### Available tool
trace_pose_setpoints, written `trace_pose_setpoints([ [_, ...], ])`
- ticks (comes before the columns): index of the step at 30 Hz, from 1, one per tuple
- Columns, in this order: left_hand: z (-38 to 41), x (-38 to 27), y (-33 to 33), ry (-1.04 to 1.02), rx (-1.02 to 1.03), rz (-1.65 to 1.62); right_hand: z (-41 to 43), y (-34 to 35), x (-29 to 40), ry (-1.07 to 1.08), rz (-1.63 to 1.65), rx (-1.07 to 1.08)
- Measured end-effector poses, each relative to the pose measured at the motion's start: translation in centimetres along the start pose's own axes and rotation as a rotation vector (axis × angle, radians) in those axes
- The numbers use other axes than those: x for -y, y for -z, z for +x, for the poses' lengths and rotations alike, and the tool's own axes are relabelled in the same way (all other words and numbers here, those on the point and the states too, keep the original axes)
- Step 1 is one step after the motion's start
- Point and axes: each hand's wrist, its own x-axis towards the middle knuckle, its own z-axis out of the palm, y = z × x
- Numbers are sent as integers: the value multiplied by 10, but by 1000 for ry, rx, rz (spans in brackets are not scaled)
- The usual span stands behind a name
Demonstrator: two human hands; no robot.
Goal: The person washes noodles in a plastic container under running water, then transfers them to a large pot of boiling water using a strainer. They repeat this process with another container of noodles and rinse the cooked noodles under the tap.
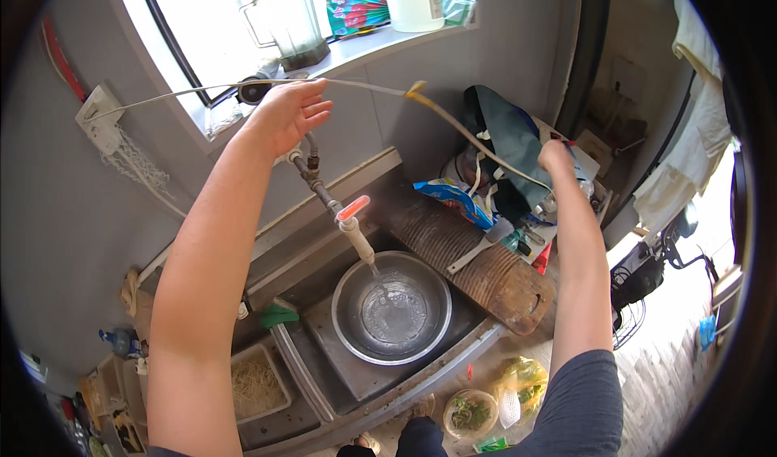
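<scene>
My left hand (pixel 297 114) is raised in front of the window, its fingers loosely apart. A thin white cord (pixel 182 93) passes along its fingertips; I cannot tell whether they touch. My right hand (pixel 553 155) reaches into a pile beside a dark green cloth (pixel 507 138), its fingers mostly hidden. Below, water runs from a tap with a red handle (pixel 354 208) into a steel basin (pixel 393 354) standing in the metal sink (pixel 337 348). A ridged wooden washboard (pixel 449 232) lies across the sink's right side, with a brush (pixel 479 247) on it.
The cord runs from a wall socket (pixel 100 120) to a yellow-wrapped joint (pixel 416 90), then down past my right forearm. A blender jug (pixel 297 26) and a white jug (pixel 416 1) stand on the sill. A tray of shreds (pixel 261 384) sits left; a tub of greens (pixel 470 413) is on the floor.
</scene>
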Motion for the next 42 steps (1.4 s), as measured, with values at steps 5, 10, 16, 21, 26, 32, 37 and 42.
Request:
trace_pose_setpoints([
  [5, -8, 40, 22, 198, -264, -112, -124, -131, 73, 504, 320, 184],
  [10, -64, 76, 46, 17, -141, -234, -252, -147, 72, 717, 656, 13],
  [16, -216, 187, 54, 97, -69, -395, -353, -157, 35, 545, 892, 287],
  [21, -372, 328, 46, 546, -433, -486, -333, -192, 6, 697, 555, 269],
  [26, -434, 343, 51, 696, -311, -514, -292, -132, 72, 828, 551, 320],
  [32, -426, 331, 100, 480, -321, -458, -250, -97, 112, 359, 761, 551],
  [37, -455, 349, 123, 469, -274, -458, -168, -98, 88, 472, 787, 74],
  [42, -499, 384, 143, 632, -411, -472, -241, -41, 167, 671, 683, -94],
])
